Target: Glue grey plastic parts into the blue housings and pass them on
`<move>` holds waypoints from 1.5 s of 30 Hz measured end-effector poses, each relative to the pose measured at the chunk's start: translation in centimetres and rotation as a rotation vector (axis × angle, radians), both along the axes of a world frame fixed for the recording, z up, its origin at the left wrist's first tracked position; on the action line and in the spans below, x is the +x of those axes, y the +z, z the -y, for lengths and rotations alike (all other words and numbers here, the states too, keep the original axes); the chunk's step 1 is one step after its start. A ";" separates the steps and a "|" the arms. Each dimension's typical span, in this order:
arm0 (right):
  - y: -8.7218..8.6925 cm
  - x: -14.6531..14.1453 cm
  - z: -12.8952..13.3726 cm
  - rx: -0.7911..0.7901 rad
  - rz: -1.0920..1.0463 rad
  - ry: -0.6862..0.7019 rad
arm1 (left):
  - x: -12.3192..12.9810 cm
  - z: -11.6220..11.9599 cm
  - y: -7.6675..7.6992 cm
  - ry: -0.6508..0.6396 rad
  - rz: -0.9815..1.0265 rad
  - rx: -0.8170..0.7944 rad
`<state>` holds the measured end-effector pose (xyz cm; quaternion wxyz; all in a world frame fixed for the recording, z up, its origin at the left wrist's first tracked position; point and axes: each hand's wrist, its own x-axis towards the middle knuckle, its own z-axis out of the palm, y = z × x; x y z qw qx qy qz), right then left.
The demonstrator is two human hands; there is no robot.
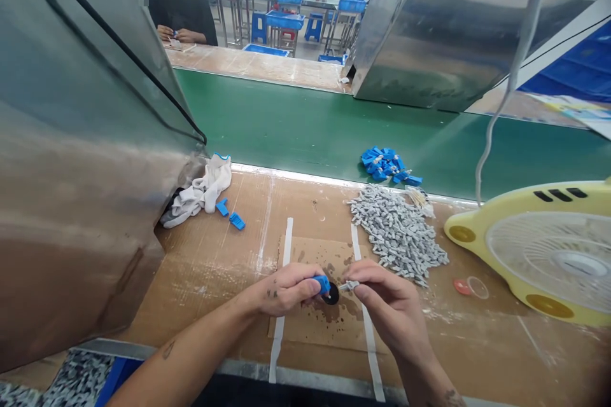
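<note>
My left hand (292,287) is closed around a small blue plastic part (323,283), its end poking out past the thumb. Facing it, my right hand (389,296) pinches a small grey plastic piece (350,285) between thumb and fingers. The two parts are close together, and whether they touch I cannot tell. Just beneath them a round black disc (331,294) sits on a stained cardboard sheet (305,324), which has white tape strips along both sides. Beyond my right hand lies a large heap of similar grey pieces (398,229).
Blue parts (384,164) are piled on the green conveyor belt (286,121). White gloves (203,191) and loose blue pieces (237,221) lie at left beside a metal housing (86,159). A yellow fan (539,254) occupies the right. Across the belt sits another person (184,9).
</note>
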<state>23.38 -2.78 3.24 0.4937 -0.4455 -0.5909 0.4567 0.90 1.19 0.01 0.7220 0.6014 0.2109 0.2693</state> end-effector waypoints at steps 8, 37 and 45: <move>0.3 -1.6 -0.6 -0.010 -0.012 0.056 | 0.4 0.2 0.0 -0.022 0.075 -0.034; -0.3 1.1 -2.0 0.218 0.379 0.070 | -0.2 -2.4 2.0 0.224 -0.235 0.360; -4.6 13.4 -0.7 0.151 0.852 -0.353 | 1.5 -11.5 -1.1 0.622 -0.636 0.670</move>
